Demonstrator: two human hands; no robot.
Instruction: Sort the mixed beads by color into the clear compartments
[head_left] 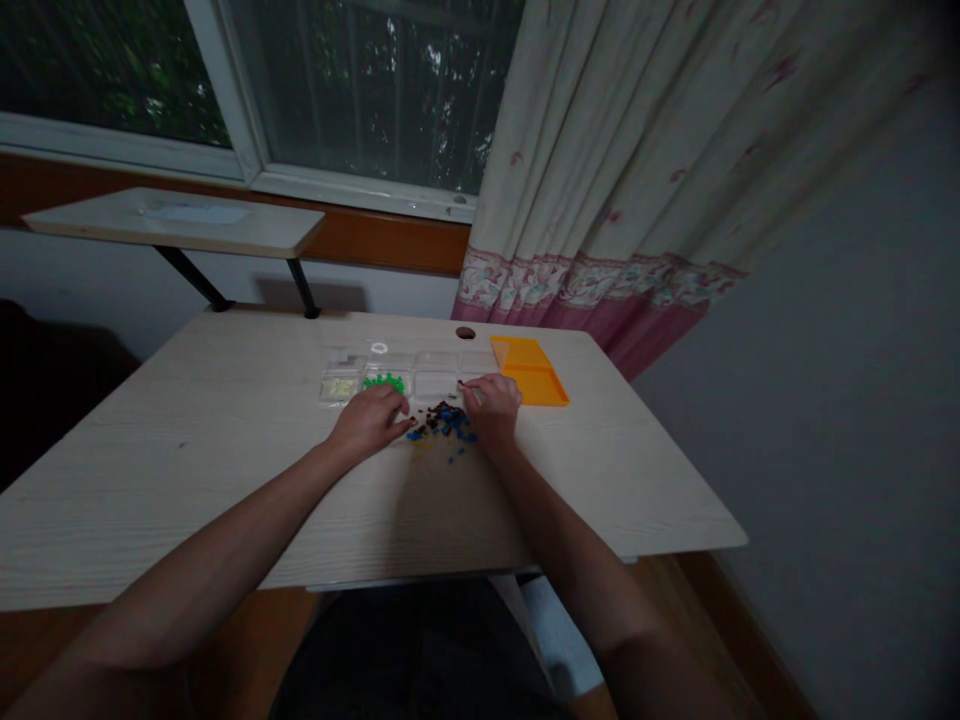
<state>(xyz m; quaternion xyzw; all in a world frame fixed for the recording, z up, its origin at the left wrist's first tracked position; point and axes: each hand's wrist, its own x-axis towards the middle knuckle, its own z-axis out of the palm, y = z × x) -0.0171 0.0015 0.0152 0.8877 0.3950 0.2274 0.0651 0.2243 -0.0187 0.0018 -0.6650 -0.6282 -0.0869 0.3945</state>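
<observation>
A loose pile of small blue and dark brown building bricks point(444, 420) lies on the table, with a few yellowish pieces at its near edge. My left hand point(371, 420) rests at the pile's left side, thumb and forefinger apart. A tiny brown piece touches or lies by the thumb tip; I cannot tell which. To the right of the pile, my right hand point(493, 402) pinches a small dark brown brick point(462, 384) over the front row of a clear compartment box point(435, 384). Green bricks point(384, 382) fill one compartment and pale cream pieces point(341, 388) another, left of it.
An open orange case point(536, 375) lies right of the clear box. Behind are a round cable hole point(465, 333) and a white ring point(379, 348). A raised shelf point(180, 220) on black legs stands at the back left. A curtain point(600, 200) hangs beyond the table.
</observation>
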